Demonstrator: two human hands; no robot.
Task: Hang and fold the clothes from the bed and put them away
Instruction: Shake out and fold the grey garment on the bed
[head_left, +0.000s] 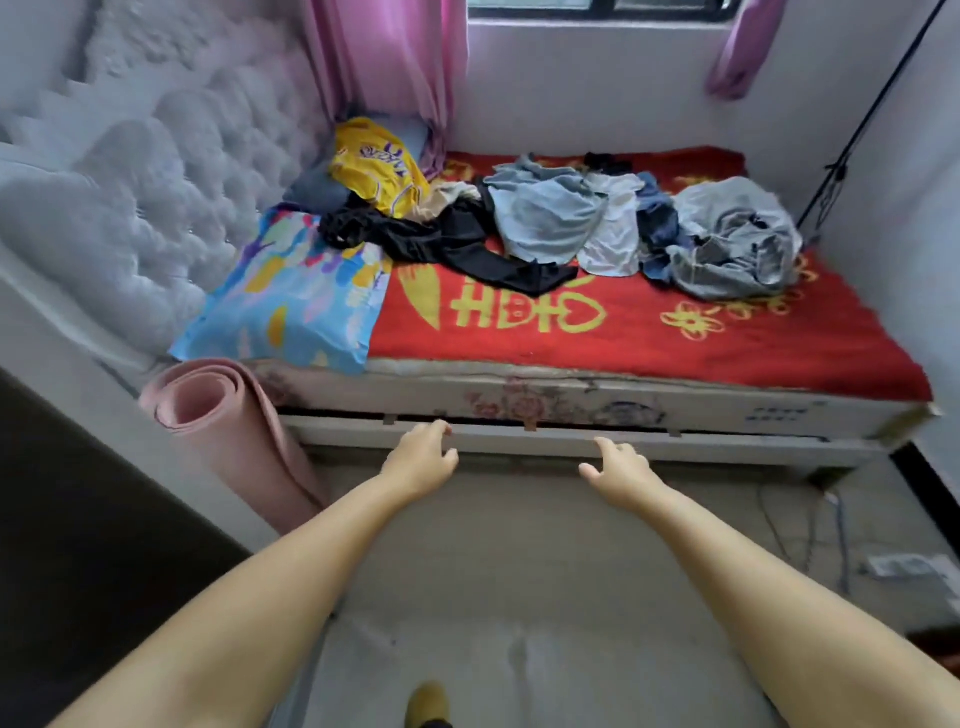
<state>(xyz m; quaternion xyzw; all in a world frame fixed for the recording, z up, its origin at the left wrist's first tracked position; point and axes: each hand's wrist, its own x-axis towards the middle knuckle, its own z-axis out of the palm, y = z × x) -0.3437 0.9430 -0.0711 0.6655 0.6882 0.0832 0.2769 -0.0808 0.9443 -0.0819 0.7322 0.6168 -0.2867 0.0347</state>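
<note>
A heap of clothes lies across the far half of the bed's red blanket (623, 332): a yellow jersey (376, 166) at the left, black garments (457, 244) in front of it, pale blue tops (545, 218), a white piece (613, 234), dark blue cloth (657, 223) and a grey-blue bundle (737, 239) at the right. Both my arms stretch forward over the floor toward the bed's near side. My left hand (421, 457) and my right hand (621, 470) hover in front of the bed frame, fingers relaxed, holding nothing.
A colourful blue pillow (291, 296) sits at the bed's left end against a tufted white headboard (145, 171). A rolled pink mat (228, 421) leans beside the bed. Pink curtains (389, 67) hang at the window. Cables and a power strip (898, 566) lie on the floor at right.
</note>
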